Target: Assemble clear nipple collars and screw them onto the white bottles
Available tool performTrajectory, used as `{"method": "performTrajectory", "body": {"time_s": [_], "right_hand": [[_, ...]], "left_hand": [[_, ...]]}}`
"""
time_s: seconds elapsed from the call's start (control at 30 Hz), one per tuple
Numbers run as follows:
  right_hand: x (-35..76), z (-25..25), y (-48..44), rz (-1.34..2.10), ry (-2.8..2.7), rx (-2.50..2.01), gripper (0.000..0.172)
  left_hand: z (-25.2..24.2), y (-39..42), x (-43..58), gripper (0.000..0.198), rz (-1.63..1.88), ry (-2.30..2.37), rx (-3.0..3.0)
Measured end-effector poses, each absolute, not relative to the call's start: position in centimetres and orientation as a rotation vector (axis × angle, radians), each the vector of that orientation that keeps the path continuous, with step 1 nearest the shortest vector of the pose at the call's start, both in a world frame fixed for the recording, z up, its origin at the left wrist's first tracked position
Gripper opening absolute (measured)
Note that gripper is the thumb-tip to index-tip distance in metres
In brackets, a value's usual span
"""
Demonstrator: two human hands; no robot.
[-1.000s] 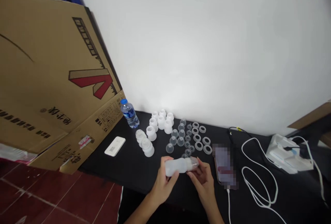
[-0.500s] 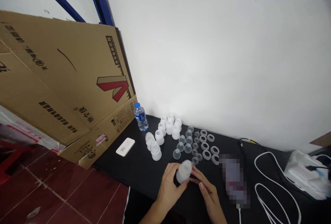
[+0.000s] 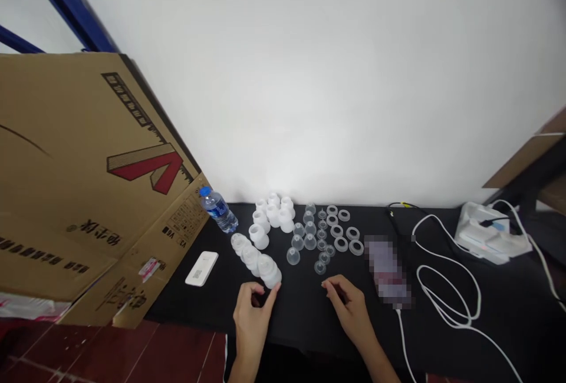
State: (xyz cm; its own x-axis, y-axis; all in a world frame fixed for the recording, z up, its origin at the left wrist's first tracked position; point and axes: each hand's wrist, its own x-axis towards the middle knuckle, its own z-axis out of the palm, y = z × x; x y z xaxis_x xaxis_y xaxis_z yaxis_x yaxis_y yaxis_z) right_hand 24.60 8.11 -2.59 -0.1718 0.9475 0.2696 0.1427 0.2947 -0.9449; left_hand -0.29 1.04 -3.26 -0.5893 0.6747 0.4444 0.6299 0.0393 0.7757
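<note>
A small white bottle with a translucent domed top [image 3: 269,271] stands at the front end of a row of three such capped bottles. My left hand [image 3: 253,312] is just in front of it, fingers curved and apart from the thumb, whose tip is at the bottle's base; the hand holds nothing. My right hand [image 3: 349,306] hovers over the black table with thumb and fingertips together and nothing visible between them. Nearest to it are small clear discs [image 3: 320,267]. Clear domes [image 3: 293,256] lie left of the discs, and translucent rings [image 3: 341,244] to the right.
Several uncapped white bottles [image 3: 259,235] stand near the wall. A water bottle [image 3: 219,211] and a white flat device [image 3: 202,268] are on the left, beside a large cardboard box [image 3: 88,194]. To the right are a blurred phone [image 3: 388,271], white cables [image 3: 446,306] and a white power strip [image 3: 490,233].
The capped bottle held between my hands now stands at the front of the row. My left hand has let go of it, and my hands have moved apart. The view has swung right.
</note>
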Motion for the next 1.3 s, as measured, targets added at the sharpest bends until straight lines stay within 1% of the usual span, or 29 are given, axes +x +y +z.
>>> {"method": "performTrajectory", "body": {"time_s": [0.17, 0.23, 0.27, 0.33, 0.4, 0.43, 0.5, 0.57, 0.67, 0.7, 0.73, 0.8, 0.87, 0.93, 1.0, 1.07, 1.17, 1.23, 1.3], "right_hand": [[24.4, -3.3, 8.2, 0.826, -1.513, -1.142, 0.026], [24.3, -3.8, 8.5, 0.803, -1.478, -1.175, 0.026], [24.3, -4.1, 8.7, 0.793, -1.466, -1.196, 0.03], [24.3, -4.4, 9.3, 0.765, -1.483, -1.241, 0.042], [24.3, -4.4, 10.2, 0.727, -1.557, -1.292, 0.056], [24.3, -4.3, 10.7, 0.706, -1.603, -1.326, 0.061], [24.3, -3.8, 11.7, 0.685, -1.678, -1.413, 0.062], [24.4, -3.5, 12.2, 0.693, -1.725, -1.513, 0.057], [24.4, -3.5, 11.9, 0.636, -1.747, -1.624, 0.044], [24.5, -3.6, 11.5, 0.595, -1.743, -1.643, 0.039], [24.5, -3.8, 11.1, 0.559, -1.737, -1.651, 0.036], [24.6, -4.1, 10.4, 0.517, -1.73, -1.635, 0.034], [24.5, -4.0, 10.5, 0.497, -1.744, -1.612, 0.039], [24.4, -3.6, 11.2, 0.471, -1.784, -1.64, 0.047], [24.2, -2.9, 12.3, 0.45, -1.833, -1.732, 0.05], [24.1, -2.3, 13.3, 0.425, -1.858, -1.82, 0.043], [24.5, -2.3, 13.2, 0.381, -1.861, -1.805, 0.022], [25.0, -2.7, 12.1, 0.387, -1.84, -1.72, 0.013], [25.2, -3.2, 10.5, 0.454, -1.785, -1.604, 0.012]], "left_hand": [[-3.6, 0.1, 0.8, 0.038, 1.614, 2.128, 1.589], [-3.7, -0.2, 2.1, 0.034, 1.588, 2.006, 1.671], [-3.7, -0.4, 2.8, 0.032, 1.57, 1.937, 1.71], [-3.5, -0.4, 4.4, 0.023, 1.493, 1.816, 1.764], [-3.0, -0.1, 5.8, 0.008, 1.383, 1.72, 1.819], [-2.8, 0.3, 6.4, 0.003, 1.324, 1.688, 1.847], [-2.5, 1.2, 7.5, 0.023, 1.25, 1.674, 1.896], [-2.3, 2.6, 8.3, 0.039, 1.183, 1.694, 1.939], [-2.6, 4.9, 8.8, 0.054, 1.142, 1.756, 1.952], [-2.8, 5.6, 8.8, 0.055, 1.137, 1.773, 1.957], [-2.9, 6.2, 8.9, 0.05, 1.135, 1.777, 1.973], [-3.2, 7.1, 8.9, 0.037, 1.14, 1.774, 2.004], [-3.4, 7.6, 8.8, 0.027, 1.169, 1.761, 2.002], [-3.6, 7.6, 8.8, 0.023, 1.221, 1.73, 1.964], [-3.7, 7.4, 8.6, 0.019, 1.283, 1.67, 1.896], [-3.8, 6.8, 8.1, 0.016, 1.344, 1.602, 1.801], [-4.2, 5.6, 7.0, 0.016, 1.427, 1.549, 1.63], [-4.5, 4.7, 6.4, 0.024, 1.467, 1.568, 1.497], [-4.8, 4.0, 6.1, 0.031, 1.495, 1.602, 1.389]]}}
